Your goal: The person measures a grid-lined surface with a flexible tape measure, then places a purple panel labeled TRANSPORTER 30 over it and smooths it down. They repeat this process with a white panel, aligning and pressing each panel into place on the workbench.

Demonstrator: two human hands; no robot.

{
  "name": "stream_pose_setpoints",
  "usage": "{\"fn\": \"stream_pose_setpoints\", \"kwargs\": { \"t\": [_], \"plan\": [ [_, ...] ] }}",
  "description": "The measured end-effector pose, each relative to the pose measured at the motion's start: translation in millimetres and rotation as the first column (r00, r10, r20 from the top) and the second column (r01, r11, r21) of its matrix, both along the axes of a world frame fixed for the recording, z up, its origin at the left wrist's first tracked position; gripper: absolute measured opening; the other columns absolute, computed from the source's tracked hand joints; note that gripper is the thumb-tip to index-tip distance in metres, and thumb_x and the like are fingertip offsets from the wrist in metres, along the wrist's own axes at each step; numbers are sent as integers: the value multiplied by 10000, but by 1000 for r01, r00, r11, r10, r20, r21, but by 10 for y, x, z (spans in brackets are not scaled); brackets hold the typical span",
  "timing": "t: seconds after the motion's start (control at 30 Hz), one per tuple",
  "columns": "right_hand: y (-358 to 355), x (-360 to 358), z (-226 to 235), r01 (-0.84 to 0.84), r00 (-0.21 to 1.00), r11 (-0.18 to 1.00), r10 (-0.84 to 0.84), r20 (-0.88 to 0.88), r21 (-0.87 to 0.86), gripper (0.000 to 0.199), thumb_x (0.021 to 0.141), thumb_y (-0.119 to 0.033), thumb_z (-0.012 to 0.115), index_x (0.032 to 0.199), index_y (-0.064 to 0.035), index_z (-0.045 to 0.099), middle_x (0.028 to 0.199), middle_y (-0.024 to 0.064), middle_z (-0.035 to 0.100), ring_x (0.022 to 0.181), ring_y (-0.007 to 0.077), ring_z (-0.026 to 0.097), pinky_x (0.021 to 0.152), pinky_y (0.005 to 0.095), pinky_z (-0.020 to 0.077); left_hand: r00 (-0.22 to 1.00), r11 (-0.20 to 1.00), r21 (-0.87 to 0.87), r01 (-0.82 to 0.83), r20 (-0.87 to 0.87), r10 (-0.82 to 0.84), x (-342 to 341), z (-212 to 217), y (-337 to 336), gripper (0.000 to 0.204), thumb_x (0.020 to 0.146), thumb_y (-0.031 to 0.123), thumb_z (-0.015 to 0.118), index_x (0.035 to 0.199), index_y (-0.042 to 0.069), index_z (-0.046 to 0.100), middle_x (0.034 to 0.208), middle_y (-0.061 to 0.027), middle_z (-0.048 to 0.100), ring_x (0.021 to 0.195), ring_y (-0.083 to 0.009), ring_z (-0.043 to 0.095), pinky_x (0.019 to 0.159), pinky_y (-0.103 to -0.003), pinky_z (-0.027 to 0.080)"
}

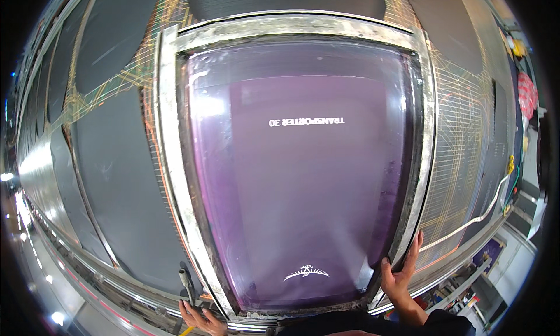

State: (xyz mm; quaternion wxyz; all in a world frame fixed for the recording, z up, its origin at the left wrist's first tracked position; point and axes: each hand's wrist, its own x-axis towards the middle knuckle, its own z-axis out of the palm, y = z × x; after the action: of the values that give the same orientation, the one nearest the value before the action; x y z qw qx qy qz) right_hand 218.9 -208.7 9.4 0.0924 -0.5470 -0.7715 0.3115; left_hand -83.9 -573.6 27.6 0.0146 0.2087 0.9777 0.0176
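Observation:
A screen-printing frame (429,102) with pale, stained metal bars lies in front of me. Its purple mesh (309,184) shows a small white line of print and a white emblem in the near part. At the near right, my right hand (399,280) straddles the side bar, thumb on the inner side and fingers along the outer side. My left hand (203,321) is by the near left corner, fingers apart, with nothing seen in it; part of it is cut off by the lower edge. Just beyond its fingertips stands a short metal clamp-like fitting (185,277).
Dark fabric panels (116,184) lie on the long table around the frame, amid coloured guide lines (458,120). A white cord (466,224) runs along the right side. Metal rails (125,295) line the near left edge. Cluttered shelving (475,289) stands at the lower right.

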Motion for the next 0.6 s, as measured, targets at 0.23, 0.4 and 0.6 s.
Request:
{"fn": "stream_pose_setpoints", "kwargs": {
  "t": [0.23, 0.4, 0.6],
  "plan": [
    [59, -45, 90, -53, 998, 996, 56, 41, -75, 999, 773, -142, 722, 1554, 58, 132, 1605, 327, 147, 1514, 485, 43, 1195, 562, 48, 1000, 999, -34, 3, 24, -2, -11, 45, 51, 629, 1012, 447, 473, 1436, -17, 472, 1417, -287, 477, 1277, -470, 468, 1056, -581, 359],
    [227, -322, 396, -200, 916, 979, 203, 346, -46, 1097, 785, -283, 769, 1578, 18, 72, 1591, 386, -79, 1505, 513, -20, 1177, 581, -25, 1000, 999, -50, -19, 23, 20, 9, -1, -87, 658, 1015, 493, 451, 1452, 1, 467, 1439, -277, 472, 1310, -468, 444, 1072, -587, 329],
    [1175, -1303, 593, -608, 791, 766, 562, 242, 208, 667, 847, -331, 738, 1465, -251, 502, 1591, 307, 210, 1469, 524, 184, 1183, 582, 122, 999, 1000, -2, -26, 21, 26, 17, -1, -61, 654, 1016, 503, 456, 1444, 11, 484, 1440, -275, 474, 1305, -480, 444, 1050, -601, 352]
  ]
}}
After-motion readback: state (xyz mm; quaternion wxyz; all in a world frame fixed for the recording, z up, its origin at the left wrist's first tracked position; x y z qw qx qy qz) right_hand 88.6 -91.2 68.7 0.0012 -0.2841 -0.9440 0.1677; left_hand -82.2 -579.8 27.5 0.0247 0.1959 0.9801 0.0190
